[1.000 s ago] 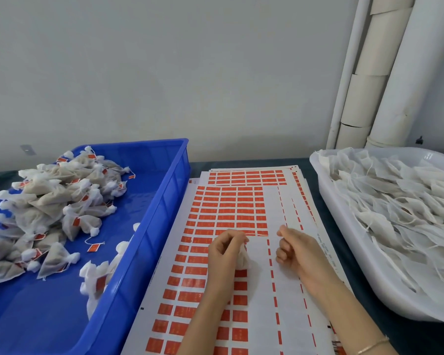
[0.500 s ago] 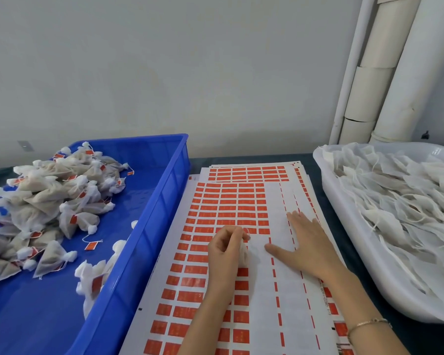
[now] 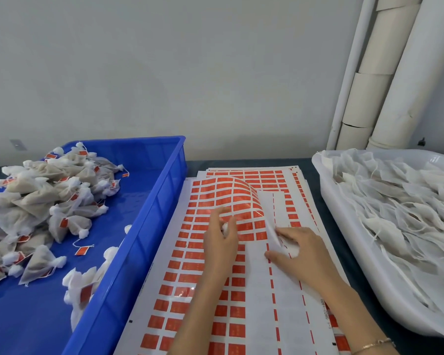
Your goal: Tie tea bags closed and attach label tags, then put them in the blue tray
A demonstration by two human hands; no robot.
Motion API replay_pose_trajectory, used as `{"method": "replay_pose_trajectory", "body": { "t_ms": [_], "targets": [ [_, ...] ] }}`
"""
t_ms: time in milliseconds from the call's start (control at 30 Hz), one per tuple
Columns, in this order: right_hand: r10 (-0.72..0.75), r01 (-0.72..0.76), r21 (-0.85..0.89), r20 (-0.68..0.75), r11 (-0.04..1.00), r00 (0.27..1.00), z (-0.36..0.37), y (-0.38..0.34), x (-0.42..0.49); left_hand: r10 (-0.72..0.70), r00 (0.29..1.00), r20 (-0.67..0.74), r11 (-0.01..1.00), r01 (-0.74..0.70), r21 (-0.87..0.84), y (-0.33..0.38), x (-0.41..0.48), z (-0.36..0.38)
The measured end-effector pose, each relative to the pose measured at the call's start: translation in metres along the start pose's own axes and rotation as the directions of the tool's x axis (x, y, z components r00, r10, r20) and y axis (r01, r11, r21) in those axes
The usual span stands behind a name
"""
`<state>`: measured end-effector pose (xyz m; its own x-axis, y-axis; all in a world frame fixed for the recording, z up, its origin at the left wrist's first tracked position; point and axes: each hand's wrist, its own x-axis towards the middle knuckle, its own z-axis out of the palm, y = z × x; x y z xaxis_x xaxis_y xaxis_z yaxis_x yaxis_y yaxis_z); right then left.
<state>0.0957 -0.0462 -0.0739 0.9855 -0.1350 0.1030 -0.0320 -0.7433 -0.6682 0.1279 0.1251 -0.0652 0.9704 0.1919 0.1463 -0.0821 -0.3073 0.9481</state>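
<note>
At nine o'clock the blue tray holds a heap of finished bags, tied off and carrying orange tags, so a good part of the job is already done. Nearer the middle, at about six o'clock, the left hand has loosened from the fist it made half a second ago. Its grip now seems to be closed lightly on the tea bag, a small white lump showing between thumb and fingers, though the blur makes that hard to confirm. The bigger change is just to the right of it. The label sheet, which lay flat a moment ago, is now curled up and over towards eleven o'clock. The right hand, flat on the paper before, now has its grip pinched on the sheet's lifted edge. I take this as freeing a tag for the bag in hand, so tagging comes next and the drop into the tray after that. At three o'clock a white tub is piled with untied bags, so plenty of work is left. Everything sits on a dark table against a plain grey wall, with pale pipes rising at two o'clock.
</note>
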Motion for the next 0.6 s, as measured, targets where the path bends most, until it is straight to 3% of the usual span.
{"method": "replay_pose_trajectory", "body": {
  "t_ms": [167, 267, 367, 433, 500, 533, 600],
  "targets": [
    [-0.048, 0.051, 0.175, -0.025, 0.983, 0.999, -0.004, -0.004, -0.002, 0.096, 0.989, 0.113, 0.994, -0.101, 0.04, -0.002, -0.001, -0.008],
    [0.039, -0.003, 0.34, -0.099, 0.941, 0.994, -0.008, -0.005, -0.001, 0.109, 0.979, 0.17, 0.991, -0.121, 0.062, -0.006, -0.003, -0.008],
    [0.217, -0.091, 0.543, -0.172, 0.835, 0.961, -0.011, -0.01, 0.0, 0.13, 0.965, 0.229, 0.982, -0.156, 0.102, -0.006, -0.005, -0.003],
    [0.32, -0.185, 0.682, -0.075, 0.707, 0.945, -0.015, -0.011, -0.001, 0.133, 0.957, 0.256, 0.976, -0.171, 0.134, -0.008, -0.006, 0.0],
    [0.317, -0.332, 0.769, 0.177, 0.546, 0.932, -0.022, -0.008, 0.001, 0.135, 0.952, 0.275, 0.968, -0.186, 0.168, -0.01, -0.007, 0.001],
    [0.271, -0.401, 0.764, 0.3, 0.505, 0.915, -0.026, -0.008, 0.002, 0.137, 0.95, 0.28, 0.964, -0.193, 0.183, -0.011, -0.007, 0.001],
    [0.208, -0.458, 0.703, 0.416, 0.544, 0.885, -0.026, -0.009, 0.003, 0.148, 0.947, 0.284, 0.96, -0.207, 0.191, -0.011, -0.008, 0.001]
  ]
}}
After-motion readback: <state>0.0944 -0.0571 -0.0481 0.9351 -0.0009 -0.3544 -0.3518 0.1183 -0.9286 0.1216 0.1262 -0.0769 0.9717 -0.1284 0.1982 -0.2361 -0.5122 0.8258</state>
